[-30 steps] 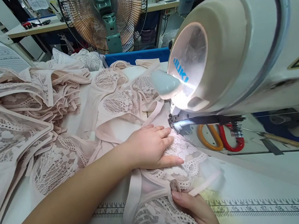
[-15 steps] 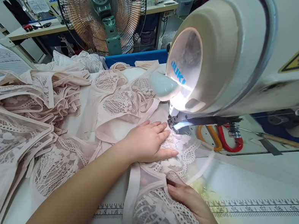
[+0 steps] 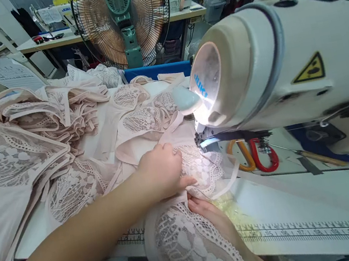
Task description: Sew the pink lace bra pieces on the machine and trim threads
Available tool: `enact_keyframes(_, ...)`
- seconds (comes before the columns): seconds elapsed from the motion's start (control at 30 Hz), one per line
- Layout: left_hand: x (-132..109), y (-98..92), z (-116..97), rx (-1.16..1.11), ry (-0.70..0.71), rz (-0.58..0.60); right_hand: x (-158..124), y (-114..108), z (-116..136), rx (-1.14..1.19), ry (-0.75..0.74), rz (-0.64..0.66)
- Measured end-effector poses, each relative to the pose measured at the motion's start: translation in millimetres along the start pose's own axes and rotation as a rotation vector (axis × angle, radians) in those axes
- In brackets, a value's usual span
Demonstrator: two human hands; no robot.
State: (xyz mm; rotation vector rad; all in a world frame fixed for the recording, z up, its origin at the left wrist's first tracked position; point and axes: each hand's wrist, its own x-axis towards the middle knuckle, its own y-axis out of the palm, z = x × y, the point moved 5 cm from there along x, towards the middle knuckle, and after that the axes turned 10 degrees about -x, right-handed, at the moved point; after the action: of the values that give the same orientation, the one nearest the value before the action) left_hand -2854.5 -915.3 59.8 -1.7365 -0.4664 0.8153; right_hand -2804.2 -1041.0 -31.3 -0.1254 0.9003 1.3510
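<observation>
A pale pink lace bra (image 3: 197, 239) lies partly on the sewing table and hangs over its front edge. Its upper lace reaches the needle area of the sewing machine (image 3: 245, 73). My left hand (image 3: 163, 170) is on the fabric just left of the presser foot (image 3: 199, 140), with fingers curled into the cloth and thumb stretched to the right. Lower down, my right hand (image 3: 215, 218) grips the bra's edge by the lace cup, its fingers partly hidden by the cloth. The machine's lamp lights the lace near the needle.
More lace bras (image 3: 52, 107) are heaped on the left, and others lie behind my left hand. Orange-handled and red-handled scissors (image 3: 265, 159) rest beneath the machine arm. A ruler strip (image 3: 314, 232) runs along the front edge. A fan (image 3: 123, 22) stands behind the table.
My left hand has gone from lying flat with fingers spread to curled, gathering the cloth. The lace has shifted slightly left at the needle. The camera view has shifted a little.
</observation>
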Motion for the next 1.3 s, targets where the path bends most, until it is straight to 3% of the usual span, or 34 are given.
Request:
enact_keyframes(0.07,-7.7,1.0,6.8,0.030,-0.079,0.071,-1.7,6.8,-0.6,-0.063,-0.047,0.096)
enact_keyframes(0.17,-4.5,0.0,31.0,0.108,-0.038,0.114,-15.3,13.9,1.5,-0.200,-0.140,0.234)
enact_keyframes(0.27,2.1,-9.6,52.7,0.157,0.037,0.094,-41.8,11.7,14.4,-0.532,-0.330,0.400)
enact_keyframes(0.33,1.4,-18.0,51.8,0.144,0.018,0.024,-57.5,-1.2,27.8,-0.828,-0.481,0.416)
enact_keyframes(0.4,-3.4,-20.6,33.9,0.099,-0.005,-0.065,-65.0,-23.2,48.2,-1.084,-0.708,0.262)
enact_keyframes(0.43,-6.1,-18.1,19.6,0.073,0.012,-0.103,-66.5,-35.5,60.6,-1.201,-0.864,0.115)
enact_keyframes(0.53,-10.5,3.1,-26.4,-0.016,0.190,-0.160,-64.5,-65.3,91.0,-1.573,-1.357,-0.493)
enact_keyframes(0.6,-9.0,21.0,-39.9,0.003,0.270,-0.172,-51.1,-72.1,99.9,-1.793,-1.508,-0.710)
enact_keyframes(0.67,-6.7,34.3,-37.6,0.062,0.332,-0.176,-35.3,-70.7,106.1,-1.932,-1.555,-0.725)
enact_keyframes(0.73,-6.7,38.3,-26.4,0.110,0.408,-0.181,-25.8,-63.5,109.8,-1.993,-1.572,-0.635)
enact_keyframes(0.9,-9.4,21.5,-2.6,0.133,0.576,-0.191,-26.9,-43.7,103.2,-1.973,-1.662,-0.441)
enact_keyframes(1.1,2.1,25.3,-17.2,0.084,0.731,-0.118,-24.5,-41.2,91.6,-1.943,-1.725,-0.418)
enact_keyframes(1.3,-5.8,31.3,-26.5,0.088,0.761,-0.202,-25.7,-51.1,87.3,-1.913,-1.673,-0.380)
